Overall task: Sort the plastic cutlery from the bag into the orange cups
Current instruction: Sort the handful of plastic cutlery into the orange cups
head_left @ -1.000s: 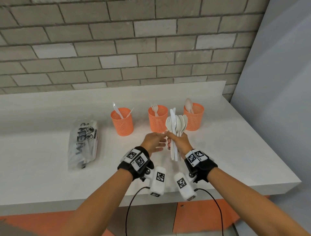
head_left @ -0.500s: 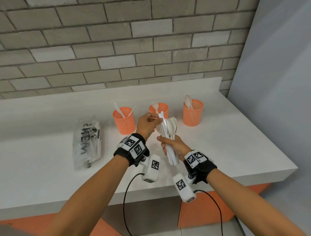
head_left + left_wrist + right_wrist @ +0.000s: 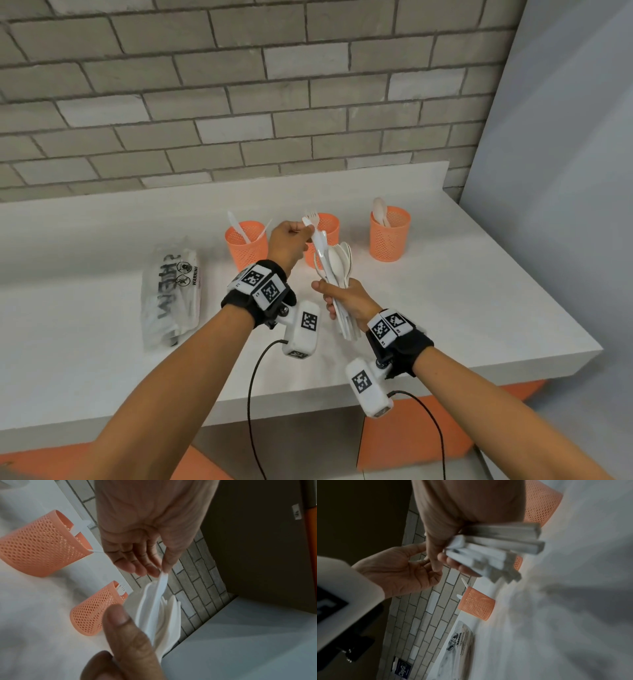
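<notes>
My right hand (image 3: 337, 301) grips a bundle of white plastic cutlery (image 3: 337, 263) by the handles, spoon bowls up, above the counter. My left hand (image 3: 301, 229) pinches the top end of one long flat piece (image 3: 318, 240) that stands up out of the bundle; in the left wrist view the thumb and fingers close on that piece (image 3: 162, 580). Behind stand three orange mesh cups: the left cup (image 3: 246, 246) holds knives, the middle cup (image 3: 328, 226) a fork, and the right cup (image 3: 390, 236) spoons. The handle ends (image 3: 498, 550) stick out below my right fist.
The clear plastic bag (image 3: 171, 291) with black print lies flat on the white counter (image 3: 462, 308), left of the cups. A brick wall runs along the back, a grey wall stands to the right, and the counter's front edge is close under my wrists.
My left hand has risen from beside the right fist to the top of the bundle and pinched one piece there. The bundle now leans left.
</notes>
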